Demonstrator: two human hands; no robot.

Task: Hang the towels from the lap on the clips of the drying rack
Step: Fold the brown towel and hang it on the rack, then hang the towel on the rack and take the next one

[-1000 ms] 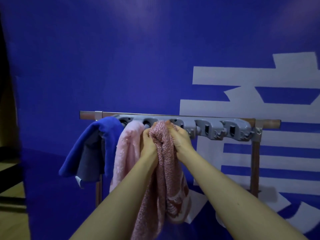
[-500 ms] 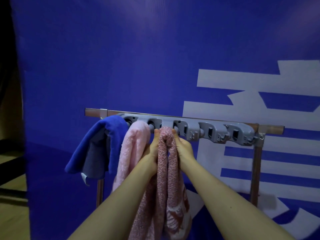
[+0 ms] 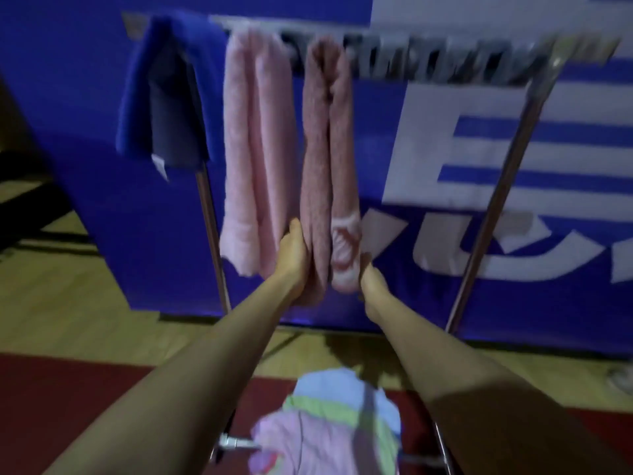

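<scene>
**Q:** Did the third one stay in the clip or what?

**Me:** Yep. A second ago both my hands were up at the clip rail (image 3: 428,60), bunching the dusty-pink towel (image 3: 322,149) in. Now they've slid down to its bottom end and it hangs by itself, just beside the pale pink towel (image 3: 253,149) and the blue towel (image 3: 161,90). My left hand (image 3: 293,258) lies along its left edge with the fingers hidden behind the cloth, so I can't tell if that's a pinch or just a touch. My right hand (image 3: 371,282) is at the lower right corner, too blurry to call.

**Q:** So what's left?

**Me:** Reckon this one's done. More towels (image 3: 329,423) sit on my lap, and nothing hangs on the rail's right side.
</scene>
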